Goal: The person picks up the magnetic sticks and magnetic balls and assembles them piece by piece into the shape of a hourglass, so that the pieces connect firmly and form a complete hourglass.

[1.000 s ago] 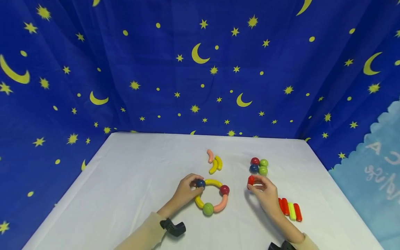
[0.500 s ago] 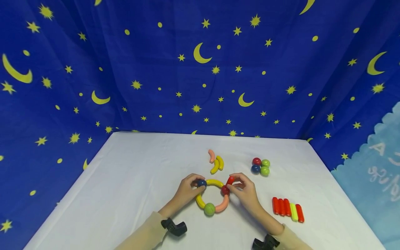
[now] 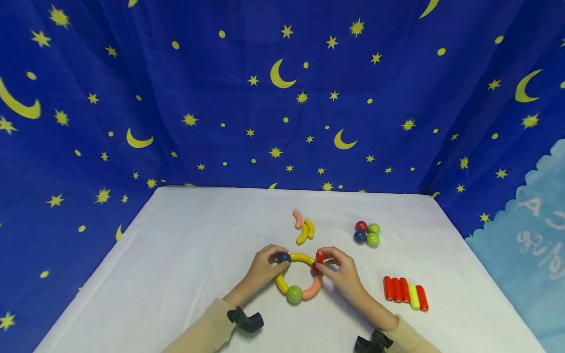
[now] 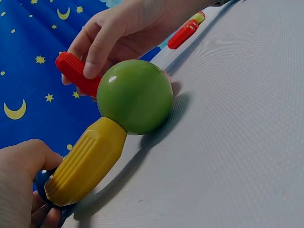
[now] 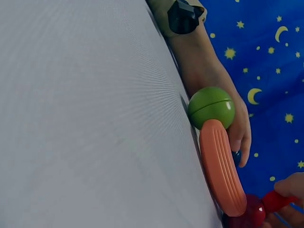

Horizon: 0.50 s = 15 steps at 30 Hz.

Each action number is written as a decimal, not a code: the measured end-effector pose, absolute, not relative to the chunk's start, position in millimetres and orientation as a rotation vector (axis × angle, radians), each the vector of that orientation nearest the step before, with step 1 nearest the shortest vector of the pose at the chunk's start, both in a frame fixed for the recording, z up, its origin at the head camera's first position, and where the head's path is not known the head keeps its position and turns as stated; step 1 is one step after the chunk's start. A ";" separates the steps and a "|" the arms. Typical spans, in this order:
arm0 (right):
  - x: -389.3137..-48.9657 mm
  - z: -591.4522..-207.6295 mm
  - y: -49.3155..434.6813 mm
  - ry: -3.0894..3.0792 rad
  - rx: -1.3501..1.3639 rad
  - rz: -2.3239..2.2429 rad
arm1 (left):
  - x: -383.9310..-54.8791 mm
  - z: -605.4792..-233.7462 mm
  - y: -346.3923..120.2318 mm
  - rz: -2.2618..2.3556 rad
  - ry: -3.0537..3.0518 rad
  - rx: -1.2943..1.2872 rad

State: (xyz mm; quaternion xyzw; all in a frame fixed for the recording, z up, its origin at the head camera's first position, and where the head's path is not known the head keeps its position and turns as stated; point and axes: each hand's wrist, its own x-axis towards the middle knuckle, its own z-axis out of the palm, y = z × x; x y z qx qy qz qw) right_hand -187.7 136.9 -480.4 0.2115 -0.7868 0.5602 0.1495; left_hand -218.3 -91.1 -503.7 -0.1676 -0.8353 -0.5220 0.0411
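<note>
From the head view we see the red rod [image 3: 320, 256] roughly upright over the red ball [image 3: 315, 269], on the right side of the ring [image 3: 302, 258] of balls and curved pieces. The right hand [image 3: 343, 270] pinches it between thumb and fingers, while the left hand [image 3: 265, 267] grips the blue ball [image 3: 283, 257] across the ring.

In the left wrist view we make out ridges along the rod, beyond the green ball [image 4: 135, 97]. We judge it light, stiff and hard to break, slightly slippery from its gloss; the ridged middle looks the best hold.

In the right wrist view we find one rod end against the red ball, which touches the pink curved piece [image 5: 222, 168]. We expect such smooth balls to roll unless steadied.
</note>
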 end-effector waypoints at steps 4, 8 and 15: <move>-175.0 -461.7 139.7 -2.325 0.579 1.566 | -218.7 -504.0 -90.5 -1.594 -2.556 -0.514; -163.7 -454.8 152.5 -2.318 0.545 1.458 | -218.9 -504.4 -92.3 -1.603 -2.556 -0.544; -152.4 -457.6 193.8 -2.236 0.370 1.335 | -218.6 -506.4 -93.6 -1.588 -2.543 -0.576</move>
